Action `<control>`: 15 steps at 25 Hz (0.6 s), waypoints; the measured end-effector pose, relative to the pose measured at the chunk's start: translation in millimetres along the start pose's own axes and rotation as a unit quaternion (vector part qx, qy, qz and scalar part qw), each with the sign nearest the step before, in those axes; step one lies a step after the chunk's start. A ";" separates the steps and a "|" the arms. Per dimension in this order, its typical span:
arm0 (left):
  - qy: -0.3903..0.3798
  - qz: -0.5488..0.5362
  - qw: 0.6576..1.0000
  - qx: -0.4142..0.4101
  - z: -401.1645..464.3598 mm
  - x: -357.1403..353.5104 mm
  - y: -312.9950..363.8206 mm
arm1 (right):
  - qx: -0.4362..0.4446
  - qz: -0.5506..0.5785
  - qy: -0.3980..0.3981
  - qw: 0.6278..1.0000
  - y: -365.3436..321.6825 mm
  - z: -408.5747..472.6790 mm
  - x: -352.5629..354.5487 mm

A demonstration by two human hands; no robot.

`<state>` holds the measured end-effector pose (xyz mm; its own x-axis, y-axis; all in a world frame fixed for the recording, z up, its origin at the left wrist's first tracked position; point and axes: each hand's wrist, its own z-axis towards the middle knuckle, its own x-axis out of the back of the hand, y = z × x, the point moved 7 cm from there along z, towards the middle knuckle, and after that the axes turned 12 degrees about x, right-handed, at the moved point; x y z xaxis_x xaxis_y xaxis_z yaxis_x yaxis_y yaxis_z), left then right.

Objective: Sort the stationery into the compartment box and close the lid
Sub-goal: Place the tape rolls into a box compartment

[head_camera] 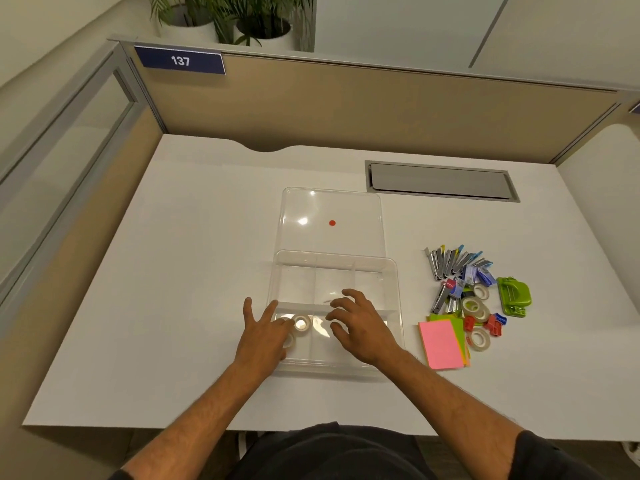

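A clear compartment box [394, 289] sits mid-table, its clear lid [332, 206] with a red dot lying flat behind it. Both hands hover over the box's near row. My left hand [263, 336] spreads its fingers over the near-left compartment, where a tape roll [302, 323] lies; a second roll shows partly under its fingers. My right hand [360, 323] is open over the near-middle compartment and holds nothing. To the right lies a stationery pile: staplers [453, 261], tape rolls [476, 308], a green hole punch [514, 296], pink and green sticky notes [441, 342], red and blue clips [493, 323].
A grey cable hatch [441, 181] is set into the white table [156, 306] behind the pile. Beige partition walls [346, 105] close in the desk at the back and sides, with potted plants [242, 19] beyond.
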<state>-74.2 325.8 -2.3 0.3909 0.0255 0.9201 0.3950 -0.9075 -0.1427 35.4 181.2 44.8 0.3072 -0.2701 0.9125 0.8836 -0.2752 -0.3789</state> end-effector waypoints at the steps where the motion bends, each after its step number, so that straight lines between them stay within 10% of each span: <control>1: -0.003 0.001 1.000 0.001 -0.8 1.2 -0.4 | -0.004 0.002 0.000 1.000 1.0 -2.1 0.4; 15: 0.074 -0.375 0.924 -0.026 -18.7 48.8 79.1 | -0.124 0.060 0.029 0.990 49.9 -83.3 24.8</control>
<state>-39.4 247.4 38.1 -0.0951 0.6016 0.7931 0.4666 -0.6768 0.5694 57.6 83.9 35.6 0.3767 -0.3651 0.8513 0.7262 -0.4542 -0.5161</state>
